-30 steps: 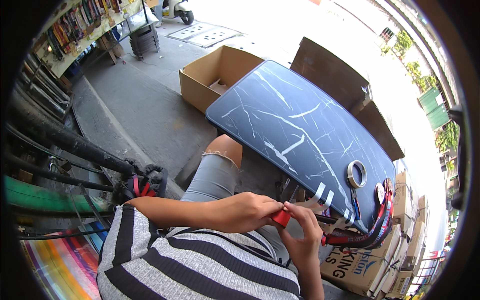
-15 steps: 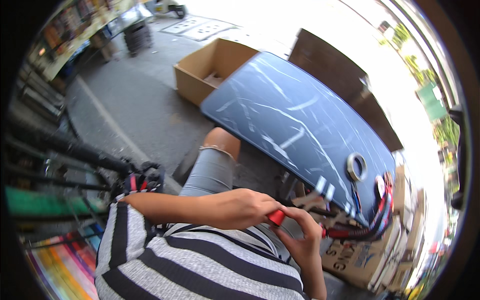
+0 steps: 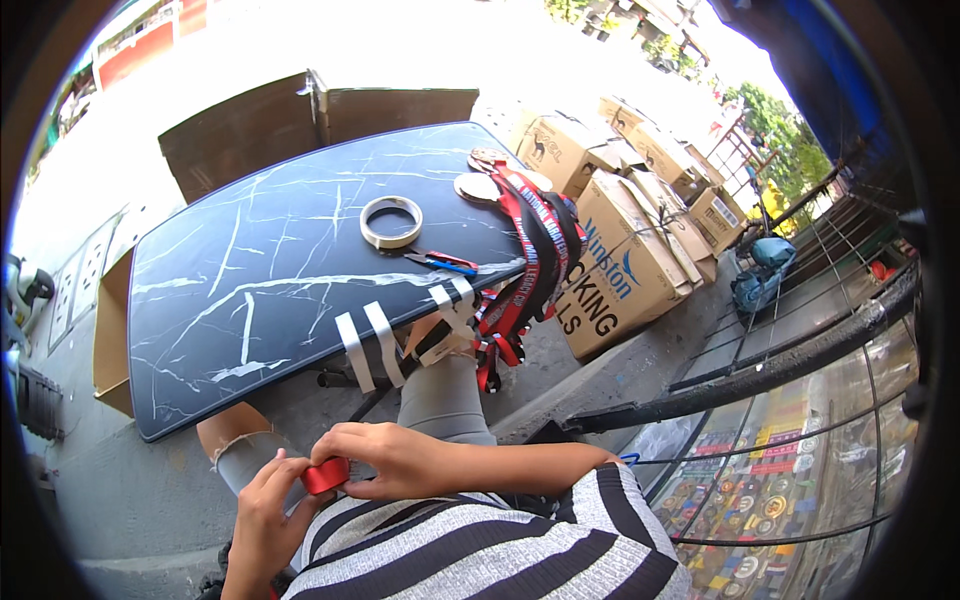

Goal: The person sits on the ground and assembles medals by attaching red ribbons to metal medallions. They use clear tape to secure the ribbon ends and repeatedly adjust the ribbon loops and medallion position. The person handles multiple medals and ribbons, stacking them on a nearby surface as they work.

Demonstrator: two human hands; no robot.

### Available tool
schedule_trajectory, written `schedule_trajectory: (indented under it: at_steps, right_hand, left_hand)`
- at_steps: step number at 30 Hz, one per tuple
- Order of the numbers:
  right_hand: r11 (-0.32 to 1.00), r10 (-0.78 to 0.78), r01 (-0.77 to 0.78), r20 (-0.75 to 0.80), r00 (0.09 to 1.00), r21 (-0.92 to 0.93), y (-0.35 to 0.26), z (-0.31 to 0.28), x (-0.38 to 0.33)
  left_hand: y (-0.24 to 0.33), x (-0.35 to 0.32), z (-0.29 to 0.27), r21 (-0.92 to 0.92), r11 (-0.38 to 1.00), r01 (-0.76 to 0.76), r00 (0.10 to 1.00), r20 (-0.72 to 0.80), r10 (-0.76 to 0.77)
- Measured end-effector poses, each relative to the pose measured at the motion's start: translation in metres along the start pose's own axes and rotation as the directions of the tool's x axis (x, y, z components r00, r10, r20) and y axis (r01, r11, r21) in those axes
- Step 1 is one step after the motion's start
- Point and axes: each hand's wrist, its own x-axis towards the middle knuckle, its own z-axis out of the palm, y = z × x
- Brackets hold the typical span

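Observation:
Above my lap I hold a small red roll (image 3: 325, 476), which looks like wound ribbon, between both hands. My left hand (image 3: 266, 503) is closed on its left side, thumb and fingertips touching it. From the other side my right hand (image 3: 390, 458) pinches it, fingers over the top and thumb below. In front of my hands stands a dark blue table (image 3: 300, 230) with white marbling. Several pale tape strips (image 3: 382, 345) hang from its near edge. At its right corner lie round medals (image 3: 478, 187) whose red and black ribbons (image 3: 540, 262) drape over the edge.
On the table are a roll of tape (image 3: 391, 223) and a red-and-blue cutter knife (image 3: 442, 262). Stacked cardboard boxes (image 3: 640, 260) stand at the right. An open carton (image 3: 113, 335) sits behind the table's left end. Black metal bars (image 3: 745, 395) run along my right side.
My view has swung to the right, so the table and hands appear farther left. The red roll stays between both hands. More boxes and the metal bars now show at the right.

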Motion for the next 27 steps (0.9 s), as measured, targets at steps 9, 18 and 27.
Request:
schedule_trajectory:
  at_steps: [9, 18, 27]
  right_hand:
    - [0.999, -0.05, 0.05, 0.08, 0.996, 0.011, 0.006, 0.002, 0.001]
    - [0.993, -0.052, 0.062, 0.099, 0.994, -0.105, 0.013, -0.009, 0.003]
    - [0.982, -0.082, 0.092, 0.067, 0.994, -0.165, 0.01, -0.025, 0.016]
  left_hand:
    - [-0.03, -0.009, 0.013, -0.577, 0.766, 0.282, 0.958, 0.213, -0.192]
    - [-0.061, 0.009, 0.015, -0.683, 0.53, 0.502, 0.845, 0.519, -0.132]
    - [-0.055, 0.017, 0.027, -0.748, 0.526, 0.405, 0.912, 0.373, -0.171]
